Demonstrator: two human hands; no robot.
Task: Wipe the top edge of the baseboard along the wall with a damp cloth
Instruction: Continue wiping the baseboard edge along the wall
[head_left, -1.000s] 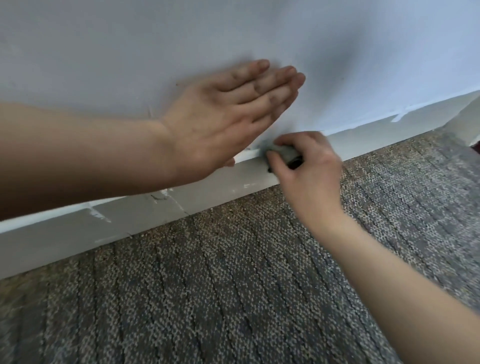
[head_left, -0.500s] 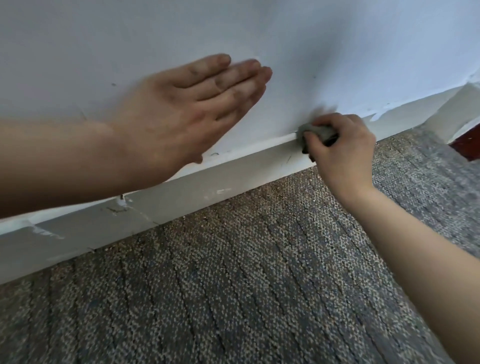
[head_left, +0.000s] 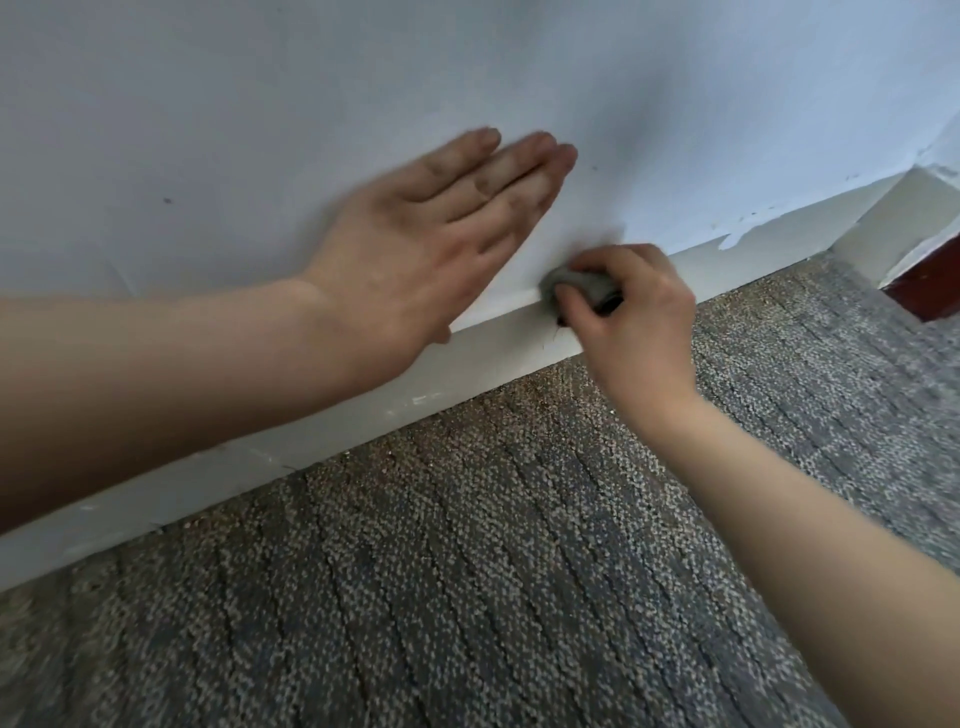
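A white baseboard (head_left: 467, 364) runs diagonally from lower left to upper right along the foot of a pale wall (head_left: 467, 62). My right hand (head_left: 634, 322) is closed on a small bunched grey cloth (head_left: 576, 280) and presses it onto the baseboard's top edge. Just left of it, my left hand (head_left: 431, 244) lies flat on the wall with fingers together and straight, holding nothing; its heel overlaps the baseboard's top edge.
Grey-brown patterned carpet (head_left: 467, 571) covers the floor below the baseboard. At the far right the baseboard meets a corner (head_left: 893, 218), with chipped paint (head_left: 743, 234) on the wall above it and a dark red-brown surface (head_left: 930, 291) beyond.
My right hand has slid the cloth rightward along the top edge toward the corner. My left hand has shifted right on the wall, staying flat. The view has panned right.
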